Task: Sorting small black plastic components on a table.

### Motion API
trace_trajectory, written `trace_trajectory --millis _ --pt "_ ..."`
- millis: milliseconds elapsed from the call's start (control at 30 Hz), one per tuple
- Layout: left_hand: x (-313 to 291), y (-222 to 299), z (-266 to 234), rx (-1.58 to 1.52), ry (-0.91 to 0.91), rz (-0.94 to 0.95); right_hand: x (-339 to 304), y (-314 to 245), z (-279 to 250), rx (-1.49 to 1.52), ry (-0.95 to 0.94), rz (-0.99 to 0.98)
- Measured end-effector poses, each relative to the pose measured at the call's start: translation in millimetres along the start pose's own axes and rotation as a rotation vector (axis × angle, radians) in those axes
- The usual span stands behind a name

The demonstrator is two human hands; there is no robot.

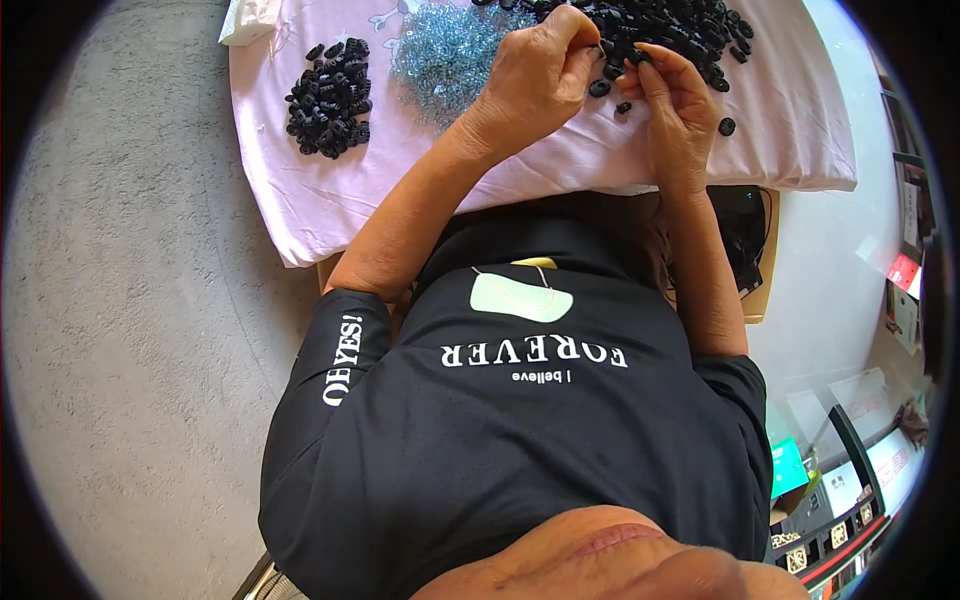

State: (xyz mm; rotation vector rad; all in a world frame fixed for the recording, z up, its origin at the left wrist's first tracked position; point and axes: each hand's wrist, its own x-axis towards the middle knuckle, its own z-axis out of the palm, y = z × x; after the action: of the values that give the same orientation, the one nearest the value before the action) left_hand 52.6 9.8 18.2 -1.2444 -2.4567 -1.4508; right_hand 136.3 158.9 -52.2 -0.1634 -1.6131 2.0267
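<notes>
My left hand is closed in a pinch over the cloth-covered table. Something small and dark shows at its fingertips, too hidden to name. Just to its right, my right hand pinches a small black round part between thumb and fingers. The two sets of fingertips are close together but apart. Behind them spreads a heap of black round, ridged parts. Below the fingers lie loose black parts, one a disc and one a smaller piece.
A tangled heap of clear bluish, shiny coils lies left of my hands. Farther left is a pile of black ribbed pieces. One black disc sits apart at right. A pale pink cloth covers the table; a white box stands at its far-left corner.
</notes>
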Motion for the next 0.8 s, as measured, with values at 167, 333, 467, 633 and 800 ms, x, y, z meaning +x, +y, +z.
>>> trace_trajectory --millis 167,333,467,633,800 --pt "-1 0 -4 -0.240 -0.121 -0.255 -1 -2 1 -0.008 -0.083 0.002" --pt "-4 -6 4 -0.225 0.021 -0.064 -1 -4 2 0.005 -0.121 0.041" --pt "-1 -5 -1 -0.308 -0.078 -0.196 -1 -3 -1 -0.010 -0.115 0.032" --pt "-17 -19 -9 0.053 -0.186 0.075 -1 -2 0 0.010 -0.036 0.024" --pt "-43 -22 -6 0.202 -0.193 0.183 0 6 -5 -0.089 -0.019 0.033"
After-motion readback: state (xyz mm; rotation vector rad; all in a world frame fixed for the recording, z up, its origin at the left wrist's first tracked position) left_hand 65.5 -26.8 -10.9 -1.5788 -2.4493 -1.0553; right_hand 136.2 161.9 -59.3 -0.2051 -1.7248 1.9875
